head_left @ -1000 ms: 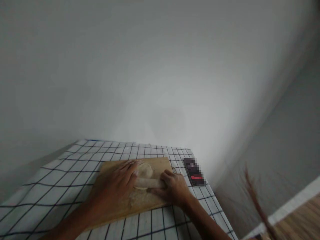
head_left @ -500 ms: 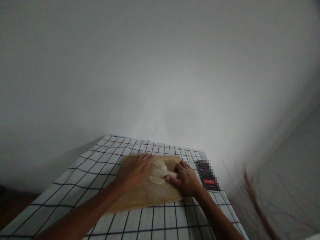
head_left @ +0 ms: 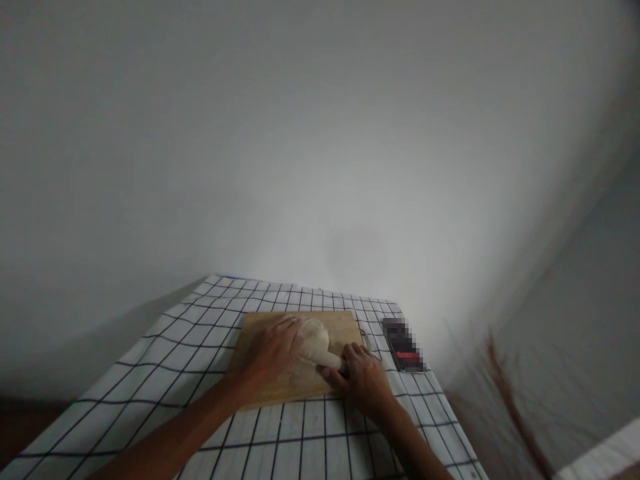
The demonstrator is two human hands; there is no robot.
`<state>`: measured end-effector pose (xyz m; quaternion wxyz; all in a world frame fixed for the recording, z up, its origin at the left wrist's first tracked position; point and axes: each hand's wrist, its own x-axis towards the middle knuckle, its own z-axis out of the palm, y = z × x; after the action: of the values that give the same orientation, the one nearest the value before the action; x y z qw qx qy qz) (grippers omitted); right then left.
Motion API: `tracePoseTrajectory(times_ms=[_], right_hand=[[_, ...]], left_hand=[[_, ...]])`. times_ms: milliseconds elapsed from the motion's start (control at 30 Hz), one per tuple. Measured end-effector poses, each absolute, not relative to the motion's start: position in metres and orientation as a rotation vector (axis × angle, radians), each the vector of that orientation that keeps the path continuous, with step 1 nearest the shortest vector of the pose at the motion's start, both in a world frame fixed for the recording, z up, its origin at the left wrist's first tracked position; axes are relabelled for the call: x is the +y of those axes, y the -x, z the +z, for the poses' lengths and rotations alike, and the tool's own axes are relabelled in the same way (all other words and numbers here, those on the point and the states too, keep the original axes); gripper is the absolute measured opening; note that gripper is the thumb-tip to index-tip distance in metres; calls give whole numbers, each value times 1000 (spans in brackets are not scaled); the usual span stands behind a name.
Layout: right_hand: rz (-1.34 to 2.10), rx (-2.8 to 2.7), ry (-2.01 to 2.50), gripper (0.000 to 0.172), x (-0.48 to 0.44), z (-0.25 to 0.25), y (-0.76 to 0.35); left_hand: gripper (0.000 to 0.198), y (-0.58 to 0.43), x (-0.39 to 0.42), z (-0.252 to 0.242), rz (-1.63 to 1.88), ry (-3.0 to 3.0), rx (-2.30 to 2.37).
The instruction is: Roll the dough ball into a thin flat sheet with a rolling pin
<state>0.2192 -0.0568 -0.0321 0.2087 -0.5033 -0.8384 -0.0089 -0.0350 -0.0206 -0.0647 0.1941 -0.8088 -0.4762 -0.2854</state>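
Note:
A flat piece of pale dough (head_left: 315, 335) lies on a wooden board (head_left: 340, 323). My right hand (head_left: 364, 377) is wrapped round the right end of a rolling pin (head_left: 332, 361), which lies across the near part of the dough. My left hand (head_left: 274, 348) rests at the dough's left edge, its fingers stretched out and pointing away from me. It covers that side of the dough, and whether the pin reaches beneath it is hidden.
The board lies on a table with a white, dark-checked cloth (head_left: 300, 437). A phone (head_left: 403, 347), partly pixelated, lies right of the board. Behind the table rises a pale wall (head_left: 320, 167). A twiggy broom-like thing (head_left: 510, 393) stands at the right.
My right hand and the rolling pin have come nearer to me, toward the dough's near edge. My left hand has shifted slightly, still by the dough's left side. The view has moved a little.

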Motion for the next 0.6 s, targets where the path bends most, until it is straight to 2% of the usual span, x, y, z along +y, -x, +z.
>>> tracePoseTrajectory(times_ms=[233, 467, 600], right_hand=[[-1, -2337, 1435, 30, -92, -38, -212], [80, -2398, 1423, 35, -70, -21, -228], [90, -2367, 1286, 38, -33, -14, -243]], left_hand=[[39, 38, -32, -59, -786, 2372, -1362], [46, 37, -37, -29, -1258, 2468, -1877], [57, 46, -26, -24, -1347, 2298, -2063]])
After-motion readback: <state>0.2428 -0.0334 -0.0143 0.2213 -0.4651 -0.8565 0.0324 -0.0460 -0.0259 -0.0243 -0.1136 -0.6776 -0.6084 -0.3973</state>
